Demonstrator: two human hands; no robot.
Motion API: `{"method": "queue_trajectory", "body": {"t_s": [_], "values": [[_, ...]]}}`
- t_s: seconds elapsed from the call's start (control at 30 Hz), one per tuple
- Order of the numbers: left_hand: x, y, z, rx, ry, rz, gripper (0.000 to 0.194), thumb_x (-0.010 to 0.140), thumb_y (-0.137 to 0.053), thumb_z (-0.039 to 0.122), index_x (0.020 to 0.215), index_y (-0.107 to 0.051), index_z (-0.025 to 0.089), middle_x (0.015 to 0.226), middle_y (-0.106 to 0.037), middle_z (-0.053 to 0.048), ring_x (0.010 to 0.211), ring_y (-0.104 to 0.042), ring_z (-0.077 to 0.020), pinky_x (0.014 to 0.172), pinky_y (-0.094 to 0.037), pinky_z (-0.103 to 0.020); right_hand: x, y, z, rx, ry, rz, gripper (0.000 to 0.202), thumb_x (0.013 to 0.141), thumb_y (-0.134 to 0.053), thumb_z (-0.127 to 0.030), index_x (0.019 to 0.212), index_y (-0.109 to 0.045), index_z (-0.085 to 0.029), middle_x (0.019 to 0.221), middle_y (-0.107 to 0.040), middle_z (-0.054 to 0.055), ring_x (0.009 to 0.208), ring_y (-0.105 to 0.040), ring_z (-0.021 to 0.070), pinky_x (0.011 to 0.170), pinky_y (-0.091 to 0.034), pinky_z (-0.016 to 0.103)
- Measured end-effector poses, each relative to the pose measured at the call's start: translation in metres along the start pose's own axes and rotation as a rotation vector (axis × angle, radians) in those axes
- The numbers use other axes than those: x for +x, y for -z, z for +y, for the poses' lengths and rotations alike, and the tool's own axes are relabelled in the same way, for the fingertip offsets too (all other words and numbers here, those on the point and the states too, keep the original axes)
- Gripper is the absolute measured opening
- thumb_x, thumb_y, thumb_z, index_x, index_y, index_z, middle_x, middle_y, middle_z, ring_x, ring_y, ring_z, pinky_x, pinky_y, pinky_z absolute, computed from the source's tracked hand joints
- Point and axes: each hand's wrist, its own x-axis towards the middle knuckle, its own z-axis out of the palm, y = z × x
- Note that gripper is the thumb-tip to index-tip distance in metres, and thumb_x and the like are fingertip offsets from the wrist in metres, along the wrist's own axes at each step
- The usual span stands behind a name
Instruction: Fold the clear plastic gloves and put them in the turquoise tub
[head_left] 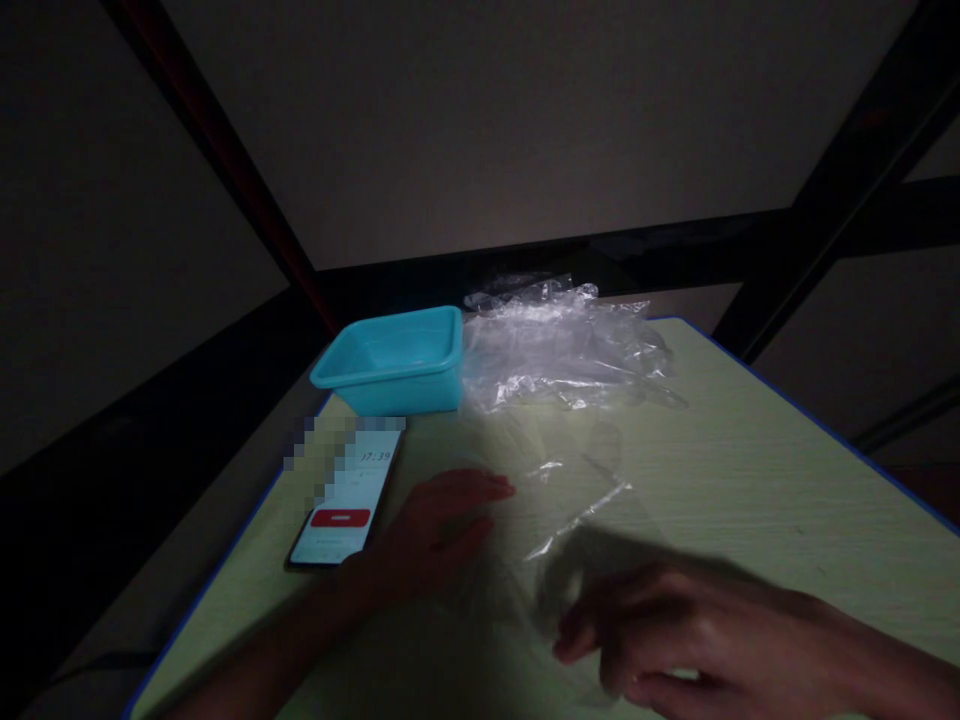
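A thin clear plastic bag [555, 500] lies spread over the table between my hands, its creases catching the light. My left hand [442, 520] rests on its left side, palm down, with fingers stretched out. At the near right, my right hand [675, 630] has its fingers bent, thumb and index finger pinched together at the bag's near edge. The film there is so faint that its exact hold is hard to see. Beyond both hands, a heap of crumpled clear plastic bags [555, 350] sits at the far end of the table.
A blue plastic basin [405, 390] stands at the far left, beside the heap. A phone [352, 500] with a lit screen lies left of my left hand. The pale table [787, 480] has a blue edge, with a wall [525, 130] behind it. The light is dim.
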Motion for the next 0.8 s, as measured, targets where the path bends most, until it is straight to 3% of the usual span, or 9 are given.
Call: {"method": "queue_trajectory", "body": {"t_s": [0.17, 0.3, 0.37, 0.47, 0.57, 0.67, 0.8], "values": [[0.005, 0.001, 0.004, -0.549, 0.193, -0.165, 0.046, 0.092, -0.031, 0.048, 0.113, -0.061, 0.019, 0.114, -0.065, -0.007, 0.11, -0.059, -0.022, 0.095, -0.045, -0.039, -0.004, -0.002, 0.0, 0.795, -0.042, 0.099, 0.017, 0.086, -0.054, -0.029, 0.079, -0.061, -0.015, 0.099, -0.071, 0.012, 0.091, -0.067, 0.0176, 0.075, -0.052, 0.027], [0.009, -0.005, 0.003, -0.866, 0.189, -0.394, 0.08, 0.089, 0.011, 0.049, 0.12, -0.054, 0.013, 0.121, -0.06, -0.012, 0.11, -0.058, -0.0217, 0.09, -0.049, -0.038, -0.003, 0.004, 0.013, 1.284, 0.047, 0.334, 0.008, 0.086, -0.056, -0.028, 0.088, -0.063, -0.026, 0.103, -0.07, -0.001, 0.092, -0.066, 0.0121, 0.073, -0.053, 0.022], [0.01, -0.008, 0.003, -0.953, 0.276, -0.473, 0.089, 0.085, 0.023, 0.045, 0.122, -0.05, 0.01, 0.122, -0.058, -0.017, 0.109, -0.059, -0.0216, 0.086, -0.051, -0.038, -0.004, 0.009, 0.026, 1.327, 0.052, 0.536, 0.01, 0.086, -0.055, -0.023, 0.086, -0.064, -0.028, 0.105, -0.07, -0.005, 0.093, -0.066, 0.0102, 0.077, -0.053, 0.022], [0.011, -0.009, 0.004, -1.287, 0.448, -0.475, 0.089, 0.084, 0.017, 0.055, 0.12, -0.05, 0.01, 0.119, -0.059, -0.02, 0.106, -0.06, -0.0263, 0.087, -0.048, -0.046, -0.01, 0.015, 0.049, 1.306, -0.036, 0.794, 0.017, 0.088, -0.05, -0.021, 0.089, -0.065, -0.028, 0.11, -0.068, -0.005, 0.104, -0.06, 0.0108, 0.092, -0.047, 0.026], [0.012, -0.007, 0.001, -1.619, 0.576, -0.402, 0.083, 0.082, -0.002, 0.069, 0.119, -0.051, 0.014, 0.117, -0.061, -0.019, 0.104, -0.061, -0.031, 0.086, -0.046, -0.051, -0.013, 0.019, 0.069, 1.233, -0.182, 0.919, 0.014, 0.086, -0.053, -0.025, 0.089, -0.066, -0.023, 0.114, -0.066, 0.0, 0.111, -0.057, 0.0142, 0.098, -0.043, 0.029], [0.012, -0.005, -0.006, -1.762, 0.59, -0.36, 0.076, 0.08, -0.019, 0.072, 0.126, -0.045, 0.017, 0.124, -0.057, -0.018, 0.107, -0.059, -0.0319, 0.084, -0.047, -0.049, -0.011, 0.023, 0.079, 1.106, -0.353, 1.024, 0.008, 0.079, -0.059, -0.024, 0.079, -0.066, -0.019, 0.102, -0.07, 0.004, 0.104, -0.061, 0.0175, 0.097, -0.045, 0.03], [0.011, -0.001, -0.012, -1.902, 0.582, -0.242, 0.069, 0.085, -0.019, 0.064, 0.133, -0.038, 0.019, 0.137, -0.044, -0.014, 0.114, -0.054, -0.0286, 0.086, -0.046, -0.041, -0.009, 0.029, 0.08, 1.006, -0.42, 1.073, 0.008, 0.079, -0.058, -0.02, 0.078, -0.066, -0.02, 0.094, -0.072, 0.005, 0.1, -0.063, 0.0184, 0.095, -0.047, 0.029]]}}
